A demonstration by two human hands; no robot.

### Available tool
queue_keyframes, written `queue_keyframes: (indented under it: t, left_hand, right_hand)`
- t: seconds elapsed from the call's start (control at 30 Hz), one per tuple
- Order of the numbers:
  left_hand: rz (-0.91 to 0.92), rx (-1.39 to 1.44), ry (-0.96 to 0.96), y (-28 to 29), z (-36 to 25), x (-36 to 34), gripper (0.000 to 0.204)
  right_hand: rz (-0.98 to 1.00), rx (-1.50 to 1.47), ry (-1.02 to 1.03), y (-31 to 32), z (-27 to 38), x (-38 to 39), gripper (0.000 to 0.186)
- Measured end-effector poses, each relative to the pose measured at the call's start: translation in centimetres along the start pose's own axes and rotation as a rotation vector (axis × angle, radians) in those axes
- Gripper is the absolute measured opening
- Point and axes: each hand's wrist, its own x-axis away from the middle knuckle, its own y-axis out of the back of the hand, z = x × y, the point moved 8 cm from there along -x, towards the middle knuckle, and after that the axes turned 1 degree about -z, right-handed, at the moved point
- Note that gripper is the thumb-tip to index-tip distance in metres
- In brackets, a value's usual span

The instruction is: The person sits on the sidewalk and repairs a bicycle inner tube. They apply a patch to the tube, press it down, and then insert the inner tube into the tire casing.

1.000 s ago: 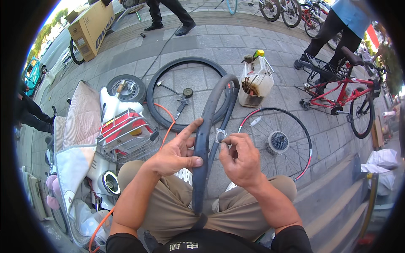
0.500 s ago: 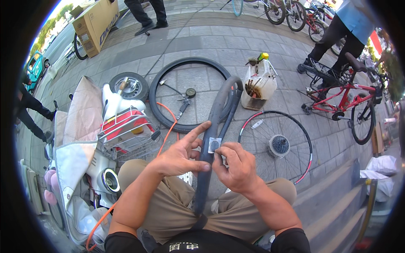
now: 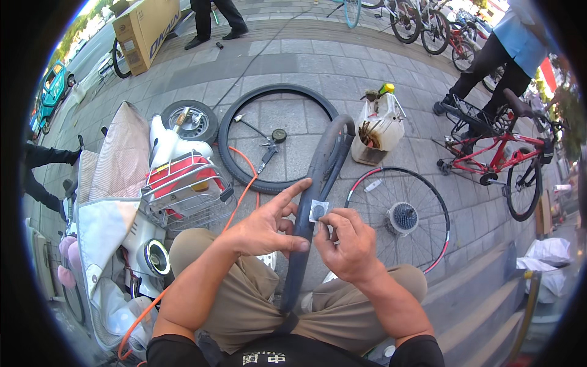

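Observation:
A black bicycle inner tube (image 3: 299, 266) runs up from between my knees and bends over at its far end. My left hand (image 3: 269, 226) grips it from the left, the thumb across the near part and the index finger stretched along its side. On the tube's right side sits a dark round patch under a small square of clear film (image 3: 318, 211). My right hand (image 3: 347, 248) pinches at the film's lower right edge with thumb and index finger, the other fingers curled. Whether the film is partly lifted is too small to tell.
Ahead lie a tyre (image 3: 227, 134), an inflator with gauge (image 3: 269, 153) on an orange hose (image 3: 244, 189), and a small wheel (image 3: 205, 125). A cut plastic jug (image 3: 382, 131) and a spoked wheel (image 3: 448, 223) are to the right. A scooter with basket (image 3: 183, 189) stands left, a red bicycle (image 3: 498, 150) right.
The film square and my right hand have shifted slightly to the right. My left hand keeps its hold on the tube. In the background, the person at the top has shifted their legs.

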Motion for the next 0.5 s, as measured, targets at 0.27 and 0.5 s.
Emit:
queue_keyframes:
  t: [0.27,0.5]
  left_hand:
    - [0.051,-0.012,-0.01,-0.1,0.3,0.0,0.125]
    - [0.033,-0.033,0.002,-0.2,0.0,0.0,0.125]
  right_hand:
    - [0.013,0.087,0.15,-0.3,1.3,-0.1,0.031]
    - [0.004,0.124,0.183,-0.2,2.0,-0.4,0.031]
